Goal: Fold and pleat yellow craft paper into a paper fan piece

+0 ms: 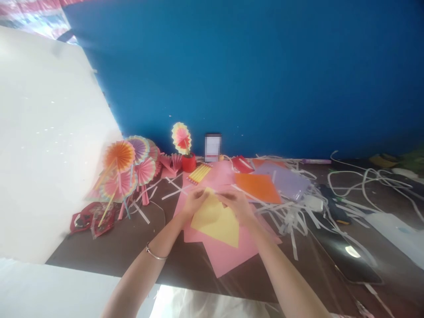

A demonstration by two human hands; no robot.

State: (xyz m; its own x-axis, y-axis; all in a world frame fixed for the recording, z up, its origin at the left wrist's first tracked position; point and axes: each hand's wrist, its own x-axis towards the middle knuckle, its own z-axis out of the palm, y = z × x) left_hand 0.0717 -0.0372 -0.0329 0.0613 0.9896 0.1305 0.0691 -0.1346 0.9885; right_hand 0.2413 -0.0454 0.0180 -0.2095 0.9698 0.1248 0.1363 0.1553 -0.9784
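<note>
A yellow paper piece point(218, 221) with a curved edge lies over pink paper sheets point(218, 263) in front of me. My left hand point(195, 201) pinches its upper left edge, fingers closed. My right hand point(235, 203) grips the paper near the top right, with the fingertips bent around it and partly hidden. The two hands are a small gap apart. Just beyond them lies a folded yellow paper strip fan point(199, 173). An orange sheet point(258, 186) sits right of my right hand.
Pleated paper fans on sticks point(119, 154) stand at the left, beside a red pot point(188, 162) holding another fan. White paper strips point(291, 221), a purple sheet point(285, 179), a dark tablet point(347, 251) and white cables point(364, 181) cover the right. A blue wall point(248, 79) rises behind.
</note>
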